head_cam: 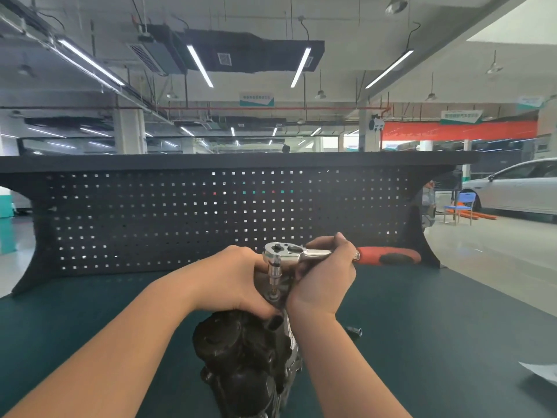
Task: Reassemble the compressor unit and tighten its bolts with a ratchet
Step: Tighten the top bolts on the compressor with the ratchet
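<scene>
Head view only. Compressor unit (241, 357), dark cast body, stands on the green bench top (422, 327), near the front edge, directly below the camera. Ratchet (301, 254) sits over its upper end: chrome head upward, socket and short extension pointing straight down onto a bolt (273, 294) at the top of the unit. Ratchet handle runs out to the right, its red-and-black grip beyond the hand.

Left hand (238, 282) is curled around the top of the compressor unit, thumb with dark-painted nail pressed on the casting; it grips the unit just beside the socket. Right hand (325, 276) is wrapped round the chrome shank of the ratchet, close to the head, fingers folded over it.

Loose bolt (354, 331) lies on the bench just right of the right wrist. Pale sheet (542, 372) at the far right bench edge. Black pegboard (211, 218) stands behind the bench. White car (518, 188) and blue chair (461, 206) on the workshop floor, far right.
</scene>
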Demonstrator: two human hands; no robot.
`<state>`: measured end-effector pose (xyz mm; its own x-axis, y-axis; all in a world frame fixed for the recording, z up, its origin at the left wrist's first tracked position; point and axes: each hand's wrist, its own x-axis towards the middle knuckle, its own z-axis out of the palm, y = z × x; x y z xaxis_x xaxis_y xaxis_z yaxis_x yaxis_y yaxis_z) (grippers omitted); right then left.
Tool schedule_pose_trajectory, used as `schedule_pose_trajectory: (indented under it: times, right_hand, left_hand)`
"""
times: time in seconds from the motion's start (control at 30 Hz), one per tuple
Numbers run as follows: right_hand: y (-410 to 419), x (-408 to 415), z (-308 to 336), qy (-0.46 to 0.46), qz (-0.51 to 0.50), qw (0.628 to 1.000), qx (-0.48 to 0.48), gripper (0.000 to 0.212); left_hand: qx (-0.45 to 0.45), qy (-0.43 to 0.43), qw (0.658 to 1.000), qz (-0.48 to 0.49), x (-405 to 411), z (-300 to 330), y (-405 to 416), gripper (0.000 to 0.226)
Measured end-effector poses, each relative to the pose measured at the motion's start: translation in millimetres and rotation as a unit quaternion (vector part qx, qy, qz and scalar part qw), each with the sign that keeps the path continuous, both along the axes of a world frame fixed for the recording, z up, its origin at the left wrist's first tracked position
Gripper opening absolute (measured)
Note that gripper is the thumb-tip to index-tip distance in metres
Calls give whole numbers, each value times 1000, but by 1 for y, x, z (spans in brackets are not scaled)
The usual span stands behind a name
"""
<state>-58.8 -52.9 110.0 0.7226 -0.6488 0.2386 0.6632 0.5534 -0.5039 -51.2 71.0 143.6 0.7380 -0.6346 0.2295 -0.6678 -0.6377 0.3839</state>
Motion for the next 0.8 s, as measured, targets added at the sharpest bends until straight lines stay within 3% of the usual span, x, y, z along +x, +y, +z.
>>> schedule_pose_trajectory:
  times: [0.27, 0.4, 0.6, 0.67, 0.7, 0.8]
  right_hand:
    - [21, -36, -5, -29, -51, 988, -141, 50]
    - [9, -52, -11, -36, -87, 978, -185, 50]
    - [21, -68, -16, -84, -164, 960, -213, 41]
    - [28, -71, -23, -99, -199, 937, -271, 34]
    - [32, -73, -26, -106, -238, 912, -317, 31]
    - [40, -72, -34, -139, -316, 866, -362, 33]
  left_hand:
    - [-72, 39, 996, 41, -23, -21, 18, 38]
    - [-50, 29, 998, 35, -32, -19, 11, 54]
    - [-42, 26, 998, 33, -29, -21, 2, 34]
    - [-60, 14, 997, 37, -31, -20, 4, 8]
    - [-71, 3, 997, 38, -31, -20, 5, 10]
    - [-62, -9, 997, 45, -36, -18, 4, 48]
